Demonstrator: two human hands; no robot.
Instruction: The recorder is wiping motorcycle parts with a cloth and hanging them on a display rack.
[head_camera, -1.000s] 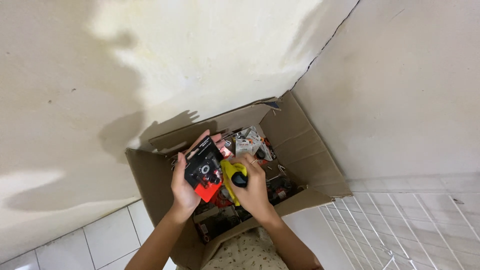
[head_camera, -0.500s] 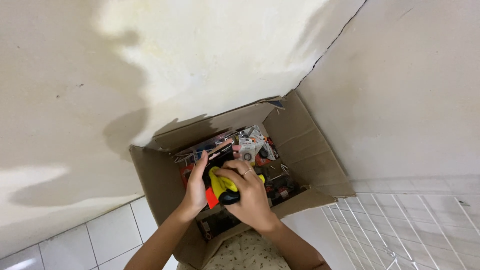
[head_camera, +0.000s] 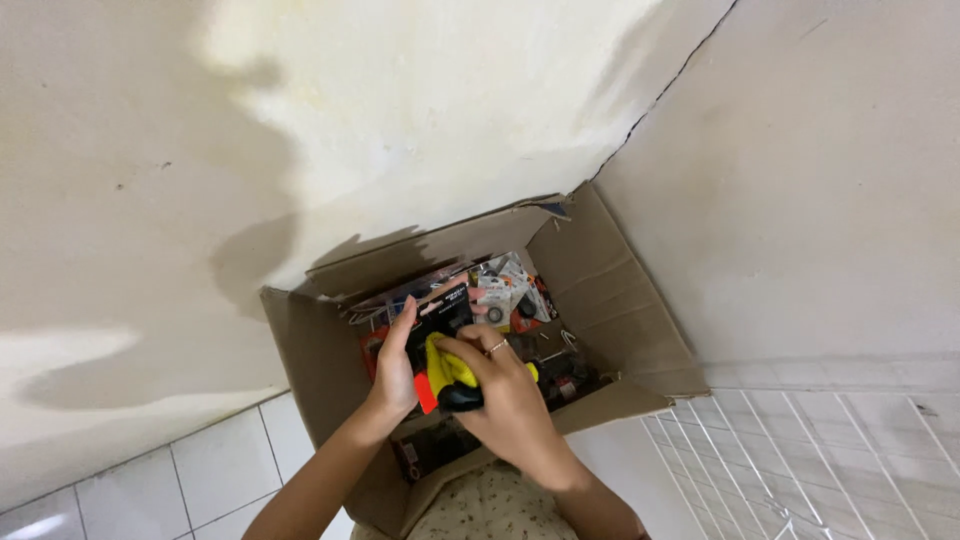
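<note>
You held both hands over an open cardboard box (head_camera: 610, 290) of plain brown, creased board that stood in the corner against two pale, blotched walls. Your left hand (head_camera: 393, 365) had its fingers wrapped around the edge of a flat black packet (head_camera: 443, 318) with a red lower corner, gripping it upright just above the box's contents. Your right hand (head_camera: 505, 400) was clenched on a small yellow-and-black tool (head_camera: 452, 378), rounded and smooth-looking, pressed right against the packet; a thin ring showed on one finger. Past your fingers, deeper in the box, lay a jumble of glossy carded packets (head_camera: 505, 290) in white, red and black, too small to tell apart. Your right hand covered most of the tool, so its shape was unclear. White floor tiles (head_camera: 215, 470) lay beside the box.
</note>
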